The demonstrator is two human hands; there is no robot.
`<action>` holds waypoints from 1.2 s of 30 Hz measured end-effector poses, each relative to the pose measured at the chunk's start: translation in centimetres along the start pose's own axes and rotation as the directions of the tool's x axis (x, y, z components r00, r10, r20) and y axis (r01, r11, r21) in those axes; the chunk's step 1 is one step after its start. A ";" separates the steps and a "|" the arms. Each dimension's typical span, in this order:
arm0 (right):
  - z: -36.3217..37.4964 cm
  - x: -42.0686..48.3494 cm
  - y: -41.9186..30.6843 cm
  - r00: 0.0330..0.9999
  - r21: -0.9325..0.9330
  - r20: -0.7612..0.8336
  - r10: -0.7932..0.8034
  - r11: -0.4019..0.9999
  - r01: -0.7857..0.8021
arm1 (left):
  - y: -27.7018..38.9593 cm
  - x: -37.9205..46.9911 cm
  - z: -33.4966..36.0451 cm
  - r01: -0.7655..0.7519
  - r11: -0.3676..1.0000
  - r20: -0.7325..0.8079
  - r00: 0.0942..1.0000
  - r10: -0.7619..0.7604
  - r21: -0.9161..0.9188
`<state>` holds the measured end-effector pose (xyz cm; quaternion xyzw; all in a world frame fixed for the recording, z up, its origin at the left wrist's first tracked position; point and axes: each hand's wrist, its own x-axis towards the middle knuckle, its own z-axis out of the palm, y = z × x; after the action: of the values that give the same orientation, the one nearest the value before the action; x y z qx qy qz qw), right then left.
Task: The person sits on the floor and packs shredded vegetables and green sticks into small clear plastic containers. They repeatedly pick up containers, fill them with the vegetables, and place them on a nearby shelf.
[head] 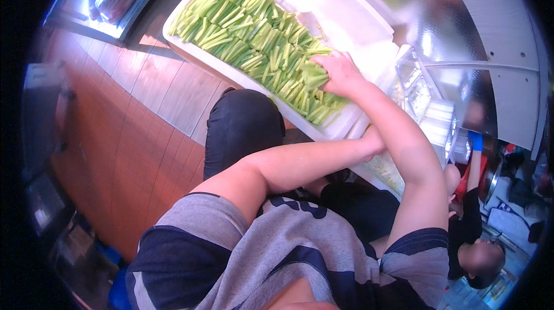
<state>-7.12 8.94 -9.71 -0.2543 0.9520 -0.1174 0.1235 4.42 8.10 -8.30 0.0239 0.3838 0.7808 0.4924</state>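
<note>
My right hand (342,72) is closed around a bunch of green vegetable stalks (314,76), above the near right end of a large white plastic tub (363,0). Rows of cut green stalks (259,33), lighter at their ends, fill the tub's left side. My left hand (373,142) is by the tub's near right corner, below my right forearm. That forearm covers part of it, so its fingers and anything in them are hidden. Just right of my hands are clear plastic trays (413,74) and a stack of clear plastic containers (438,122).
Pale shredded pieces (385,176) lie in another container under my right forearm. My bent knee (244,126) is against the tub's near side. Another person (471,223) with a blue glove (475,140) is at the right. A shiny metal panel (433,20) stands behind the trays.
</note>
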 end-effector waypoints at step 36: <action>-3.2 -19.0 -2.8 0.621 0.050 -0.544 0.564 0.761 -0.647 | 1.4 1.6 0.4 -0.164 0.940 -0.052 0.986 0.156 -0.301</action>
<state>9.21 16.87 -2.60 0.1162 0.9827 -0.0616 -0.1306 2.68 9.30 -7.73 -0.0316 0.2625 0.8681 0.4200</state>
